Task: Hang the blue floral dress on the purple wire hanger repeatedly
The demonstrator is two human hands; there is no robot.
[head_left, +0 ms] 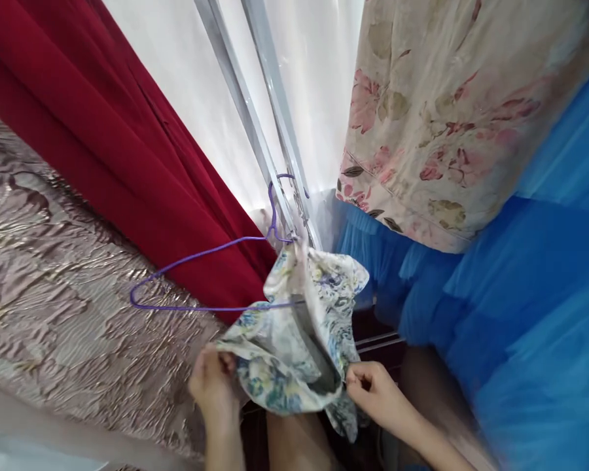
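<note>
A white garment [331,294] with a blue, green and yellow floral print hangs partly on a purple wire hanger [196,252]. The hanger's hook goes around a pale metal rail, and its left arm sticks out bare. My left hand [214,379] pinches the garment's edge on the left; the hand is slightly blurred. On the right, my right hand [368,386] is closed with thumb and finger on the garment's other edge. Between the hands the garment is spread, with its opening and inner side showing. Its right part covers the hanger's other arm.
Two metal rails [269,85] run down the middle before a white curtain [167,52]. At left hang a dark red cloth [142,150] and a crinkled, shiny pinkish fabric [78,281]. To the right are a beige floral cloth [432,118] and blue tulle [535,294].
</note>
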